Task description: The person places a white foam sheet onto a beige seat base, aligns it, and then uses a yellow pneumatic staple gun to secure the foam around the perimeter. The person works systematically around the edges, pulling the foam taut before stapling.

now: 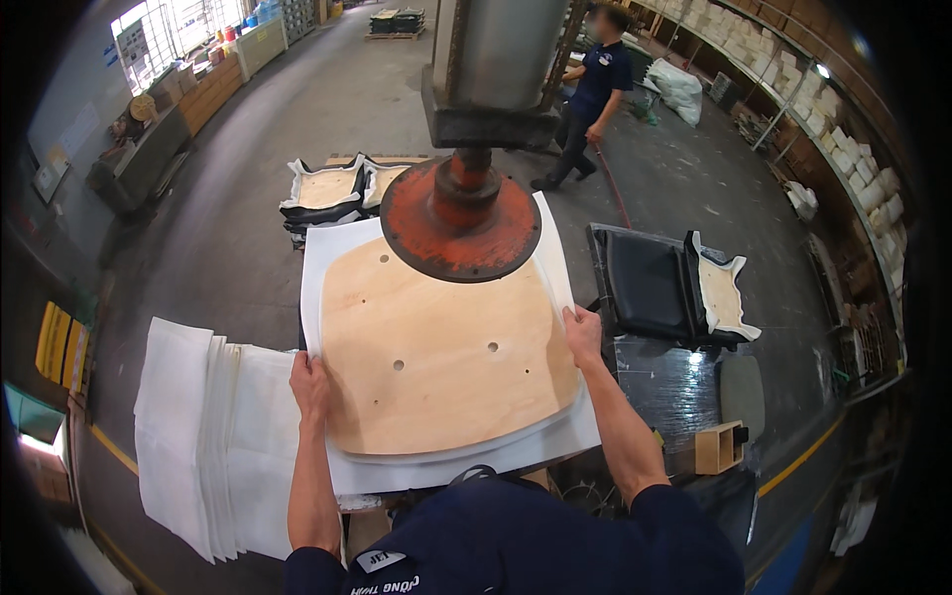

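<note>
The plywood board (436, 362) lies on a white sheet (496, 456) under the red press disc (459, 220). The left hand (309, 382) grips the board's left edge; the right hand (583, 332) grips its right edge.

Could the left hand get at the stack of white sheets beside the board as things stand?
Probably yes. The left hand grips the plywood board's left edge, and the stack of white sheets lies right beside it with nothing between.
</note>
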Demonstrator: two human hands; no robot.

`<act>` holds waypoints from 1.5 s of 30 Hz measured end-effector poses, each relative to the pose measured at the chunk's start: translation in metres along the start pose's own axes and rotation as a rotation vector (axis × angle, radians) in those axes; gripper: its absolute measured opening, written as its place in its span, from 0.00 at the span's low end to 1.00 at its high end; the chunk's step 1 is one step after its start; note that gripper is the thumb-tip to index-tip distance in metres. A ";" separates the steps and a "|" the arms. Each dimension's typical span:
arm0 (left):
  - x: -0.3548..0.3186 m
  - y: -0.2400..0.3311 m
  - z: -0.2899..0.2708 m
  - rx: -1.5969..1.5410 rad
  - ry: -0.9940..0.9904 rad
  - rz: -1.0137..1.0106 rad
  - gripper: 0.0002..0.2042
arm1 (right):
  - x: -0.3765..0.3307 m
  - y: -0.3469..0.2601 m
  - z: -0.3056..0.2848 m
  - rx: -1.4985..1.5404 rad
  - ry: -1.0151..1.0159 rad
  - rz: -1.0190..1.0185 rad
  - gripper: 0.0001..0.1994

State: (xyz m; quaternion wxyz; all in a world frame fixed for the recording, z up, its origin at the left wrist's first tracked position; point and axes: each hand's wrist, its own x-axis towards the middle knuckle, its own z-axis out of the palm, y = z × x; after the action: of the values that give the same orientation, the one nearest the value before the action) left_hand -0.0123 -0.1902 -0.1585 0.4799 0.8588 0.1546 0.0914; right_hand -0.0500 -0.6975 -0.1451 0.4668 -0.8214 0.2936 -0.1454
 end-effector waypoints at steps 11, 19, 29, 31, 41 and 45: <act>0.008 -0.019 0.014 0.051 0.044 0.017 0.13 | 0.004 0.030 0.022 0.013 0.047 0.004 0.15; -0.023 -0.063 -0.068 0.086 -0.201 -0.302 0.22 | -0.004 0.035 -0.062 -0.141 -0.408 0.044 0.17; -0.109 -0.066 -0.087 -0.255 -0.339 -0.598 0.19 | -0.067 0.063 -0.102 -0.023 -0.556 0.657 0.18; -0.108 -0.060 -0.080 -0.282 -0.408 -0.568 0.19 | -0.067 0.067 -0.097 0.061 -0.549 0.646 0.19; -0.115 -0.026 -0.089 -0.542 -0.330 -0.587 0.22 | -0.071 0.077 -0.108 0.507 -0.528 0.685 0.24; -0.126 0.000 -0.086 -0.583 -0.228 -0.640 0.19 | -0.084 0.081 -0.105 0.811 -0.564 0.793 0.26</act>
State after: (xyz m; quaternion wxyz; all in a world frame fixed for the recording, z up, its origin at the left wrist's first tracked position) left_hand -0.1561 -0.1662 -0.1150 0.7199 0.6013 0.3264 -0.1172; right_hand -0.1974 -0.7490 -0.1570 0.8188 -0.4148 0.3629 0.1609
